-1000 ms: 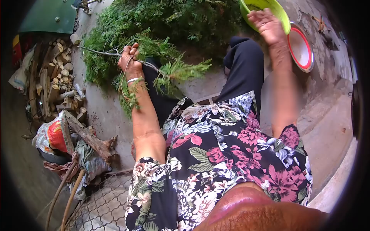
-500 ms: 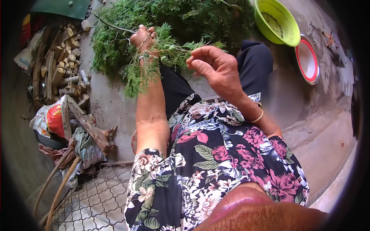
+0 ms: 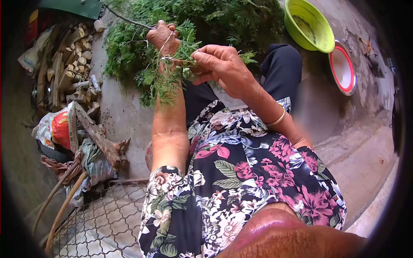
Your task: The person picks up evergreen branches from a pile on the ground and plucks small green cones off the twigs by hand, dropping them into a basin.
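Observation:
My left hand [image 3: 164,39] is wrapped round the woody stem of a leafy evergreen branch [image 3: 165,88], whose flat green sprays hang over my left wrist and forearm. Small pale-green cones [image 3: 186,72] show among the sprays. My right hand [image 3: 226,69], with a bangle on its wrist, pinches at a twig of this branch with thumb and forefinger. Exactly what lies between those fingertips is partly hidden by the leaves. Behind both hands, a big heap of cut evergreen branches [image 3: 232,23] covers the floor beyond my knees.
A lime-green basin [image 3: 297,32] with small dark bits inside stands at the upper right, beside a red-rimmed white basin [image 3: 343,71]. Split firewood [image 3: 79,64] is piled at the left. Nearer are a forked log [image 3: 101,135], bags [image 3: 60,127] and a wire mesh [image 3: 103,219].
My right hand has moved left, from the outer sprays to the branch close by my left hand, and its fingers have closed there. My left hand still grips the stem.

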Motion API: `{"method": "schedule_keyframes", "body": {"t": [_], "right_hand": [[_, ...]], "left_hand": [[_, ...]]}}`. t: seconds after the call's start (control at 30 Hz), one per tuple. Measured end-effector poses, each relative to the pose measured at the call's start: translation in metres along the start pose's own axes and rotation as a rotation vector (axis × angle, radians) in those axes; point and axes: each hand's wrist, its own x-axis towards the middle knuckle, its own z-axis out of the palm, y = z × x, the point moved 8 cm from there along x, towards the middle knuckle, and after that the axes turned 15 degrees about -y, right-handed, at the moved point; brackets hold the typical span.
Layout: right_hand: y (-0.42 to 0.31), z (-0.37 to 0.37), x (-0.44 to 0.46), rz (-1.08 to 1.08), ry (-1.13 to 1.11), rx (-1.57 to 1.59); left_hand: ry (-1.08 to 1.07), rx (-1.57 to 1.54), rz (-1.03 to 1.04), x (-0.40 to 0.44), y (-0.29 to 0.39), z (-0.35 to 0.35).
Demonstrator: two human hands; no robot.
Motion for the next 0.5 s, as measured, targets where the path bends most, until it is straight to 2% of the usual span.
{"method": "schedule_keyframes", "body": {"t": [0.1, 0.13, 0.23, 0.4, 0.5], "right_hand": [[0.011, 0.0, 0.005, 0.07, -0.066, 0.136], [0.011, 0.003, 0.006, 0.071, -0.069, 0.134], [0.007, 0.008, 0.008, 0.011, -0.075, 0.213], [0.022, 0.009, 0.005, 0.116, -0.217, 0.292], [0.027, 0.009, 0.007, 0.08, -0.188, 0.384]], "left_hand": [[0.06, -0.128, -0.007, 0.0, -0.005, 0.003], [0.087, -0.03, 0.031, -0.005, 0.001, 0.005], [0.089, -0.025, 0.104, -0.009, 0.002, 0.009], [0.079, -0.014, 0.056, 0.0, -0.013, 0.003], [0.129, -0.008, 0.082, -0.003, -0.013, -0.001]]}}
